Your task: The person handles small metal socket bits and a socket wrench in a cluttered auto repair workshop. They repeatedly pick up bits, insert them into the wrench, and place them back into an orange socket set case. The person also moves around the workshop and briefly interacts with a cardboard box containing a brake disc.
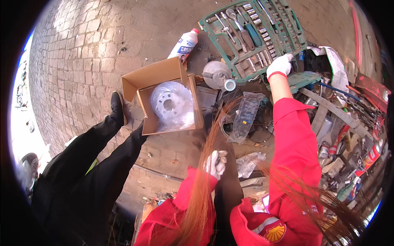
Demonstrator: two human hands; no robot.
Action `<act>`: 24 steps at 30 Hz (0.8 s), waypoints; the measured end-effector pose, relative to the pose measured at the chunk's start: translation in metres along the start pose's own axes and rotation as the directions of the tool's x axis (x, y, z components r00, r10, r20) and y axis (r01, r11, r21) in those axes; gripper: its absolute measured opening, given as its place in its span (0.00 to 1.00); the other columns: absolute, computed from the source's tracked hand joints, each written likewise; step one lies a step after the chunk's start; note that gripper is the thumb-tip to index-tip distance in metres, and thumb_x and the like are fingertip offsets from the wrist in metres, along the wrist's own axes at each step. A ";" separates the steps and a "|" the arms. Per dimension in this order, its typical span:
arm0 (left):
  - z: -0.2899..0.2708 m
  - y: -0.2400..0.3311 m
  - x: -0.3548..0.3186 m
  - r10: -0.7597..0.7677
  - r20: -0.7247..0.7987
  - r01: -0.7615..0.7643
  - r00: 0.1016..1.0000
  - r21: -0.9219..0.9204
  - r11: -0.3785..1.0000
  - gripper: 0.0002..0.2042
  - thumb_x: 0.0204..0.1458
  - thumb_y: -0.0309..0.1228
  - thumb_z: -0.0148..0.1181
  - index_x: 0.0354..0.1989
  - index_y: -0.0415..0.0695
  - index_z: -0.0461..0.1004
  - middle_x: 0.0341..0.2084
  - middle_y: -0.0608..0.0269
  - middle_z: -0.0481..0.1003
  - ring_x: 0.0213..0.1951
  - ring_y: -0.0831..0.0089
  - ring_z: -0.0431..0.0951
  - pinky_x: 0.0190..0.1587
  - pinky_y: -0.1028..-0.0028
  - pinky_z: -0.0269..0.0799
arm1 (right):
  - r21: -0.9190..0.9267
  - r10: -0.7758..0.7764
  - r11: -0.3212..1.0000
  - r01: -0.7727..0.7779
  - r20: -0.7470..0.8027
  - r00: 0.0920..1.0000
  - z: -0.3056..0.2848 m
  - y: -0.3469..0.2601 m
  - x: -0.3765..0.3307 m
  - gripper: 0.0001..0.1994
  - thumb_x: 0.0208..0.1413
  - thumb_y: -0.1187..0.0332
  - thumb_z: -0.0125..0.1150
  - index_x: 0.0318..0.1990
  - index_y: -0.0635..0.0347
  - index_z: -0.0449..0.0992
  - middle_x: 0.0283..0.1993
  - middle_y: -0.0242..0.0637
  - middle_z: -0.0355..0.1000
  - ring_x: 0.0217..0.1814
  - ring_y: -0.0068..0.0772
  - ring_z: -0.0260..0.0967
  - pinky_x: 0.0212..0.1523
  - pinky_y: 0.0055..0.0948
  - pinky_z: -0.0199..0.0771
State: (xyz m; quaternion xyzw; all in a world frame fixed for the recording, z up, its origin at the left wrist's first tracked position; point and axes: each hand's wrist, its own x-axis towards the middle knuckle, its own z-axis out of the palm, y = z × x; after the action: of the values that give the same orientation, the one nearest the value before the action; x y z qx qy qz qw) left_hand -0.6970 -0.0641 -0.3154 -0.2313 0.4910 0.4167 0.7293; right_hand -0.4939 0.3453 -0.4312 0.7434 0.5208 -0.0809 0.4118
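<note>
My right hand [280,66], in a white glove with a red cuff, reaches forward to the near edge of a green tool case [235,69]. Its fingers curl over that edge. The open case holds rows of sockets [255,16], a ratchet [232,15] and a screwdriver with a green handle [253,35]. My left hand [216,164], gloved too, is held close to my body above my thigh. Its fingers are curled in, and the palm is hidden. Strands of hair hang across the left sleeve.
An open cardboard box [154,69] holds a plastic-wrapped brake disc [169,102]. Behind it leans a white bottle with a red cap [184,45]. Another person's black-clad leg [94,141] and shoe [117,107] are at left. Tools and scrap parts [349,151] crowd the right.
</note>
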 end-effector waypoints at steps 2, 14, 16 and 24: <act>0.000 0.009 0.026 -0.110 0.060 0.109 0.992 0.021 0.994 0.19 0.63 0.45 0.50 0.47 0.39 0.73 0.31 0.65 0.74 0.26 0.79 0.69 0.27 0.79 0.64 | 0.126 0.091 0.989 -0.074 -0.142 0.986 0.018 -0.031 0.030 0.38 0.59 0.60 0.54 0.68 0.77 0.45 0.59 0.52 0.65 0.51 0.32 0.74 0.43 0.30 0.77; 0.040 0.058 0.078 -0.151 0.086 0.125 0.985 0.254 0.959 0.16 0.64 0.40 0.49 0.42 0.37 0.75 0.21 0.67 0.72 0.12 0.84 0.57 0.14 0.81 0.50 | -0.048 0.110 0.992 -0.119 -0.160 0.981 0.088 -0.125 0.140 0.26 0.67 0.56 0.39 0.65 0.65 0.59 0.61 0.44 0.67 0.54 0.35 0.72 0.53 0.30 0.71; 0.043 0.067 0.083 -0.248 0.311 0.331 0.918 -0.252 0.909 0.16 0.64 0.39 0.48 0.42 0.37 0.75 0.21 0.67 0.72 0.12 0.84 0.57 0.14 0.81 0.50 | 0.710 0.340 0.690 -0.144 -0.142 0.930 0.096 -0.139 0.149 0.26 0.68 0.53 0.37 0.60 0.68 0.64 0.56 0.51 0.70 0.51 0.42 0.73 0.49 0.33 0.73; 0.025 0.092 0.083 -0.256 0.012 0.256 0.967 0.017 0.967 0.17 0.65 0.39 0.48 0.43 0.35 0.75 0.23 0.65 0.74 0.11 0.85 0.56 0.13 0.82 0.48 | 0.906 0.476 0.419 -0.059 -0.164 0.864 0.087 -0.177 0.135 0.26 0.69 0.54 0.34 0.53 0.71 0.69 0.49 0.58 0.73 0.50 0.51 0.73 0.47 0.37 0.75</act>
State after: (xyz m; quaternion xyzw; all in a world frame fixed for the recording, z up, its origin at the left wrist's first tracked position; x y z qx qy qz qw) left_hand -0.7465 0.0366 -0.3743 -0.2843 0.4550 0.3170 0.7821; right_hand -0.5554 0.4009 -0.6552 0.9209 0.3462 -0.1152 -0.1372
